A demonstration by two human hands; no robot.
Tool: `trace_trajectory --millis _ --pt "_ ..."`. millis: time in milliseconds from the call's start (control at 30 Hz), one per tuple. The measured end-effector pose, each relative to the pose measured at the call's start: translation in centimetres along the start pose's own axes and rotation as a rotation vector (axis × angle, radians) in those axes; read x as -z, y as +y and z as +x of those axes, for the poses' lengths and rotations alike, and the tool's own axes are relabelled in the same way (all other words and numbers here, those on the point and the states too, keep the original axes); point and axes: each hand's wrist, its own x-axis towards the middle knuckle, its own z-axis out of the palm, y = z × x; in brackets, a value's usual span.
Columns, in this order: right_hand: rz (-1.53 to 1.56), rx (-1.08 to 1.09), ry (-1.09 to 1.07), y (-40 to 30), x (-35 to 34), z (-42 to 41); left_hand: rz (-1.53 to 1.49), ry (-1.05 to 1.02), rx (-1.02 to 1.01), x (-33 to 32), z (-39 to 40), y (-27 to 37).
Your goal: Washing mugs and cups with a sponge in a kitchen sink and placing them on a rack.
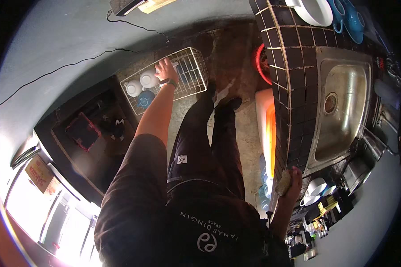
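Note:
My left hand [167,70], with a watch on its wrist, reaches into a white wire basket [197,56] on the floor. Its fingers are around a white cup [174,64], which it mostly hides. Beside it in the basket are two more white cups [149,79] and a blue cup [145,99], with blue dishes [187,70] towards the right end. Low on the right, my right hand [294,185] holds a worn sponge [283,183] by the edge of the dark tiled counter [295,126].
A steel sink [344,110] is set in the counter. White and blue dishes [315,13] lie at its far end; white cups [316,187] stand at the near end. Below are an orange tub [270,133], a red basin [261,63] and plastic bottles [264,197]. Cables run along the left wall.

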Motion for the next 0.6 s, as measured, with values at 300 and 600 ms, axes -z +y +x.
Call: trace_trajectory --millis 300,600 --pt "0.04 0.02 0.008 -1.0 0.2 0.2 -0.435 0.276 -0.267 7.7 -5.9 4.2" --pt "0.3 0.081 -0.062 -3.1 1.7 -0.2 -0.957 0.48 -0.849 34.6 -13.4 23.4"
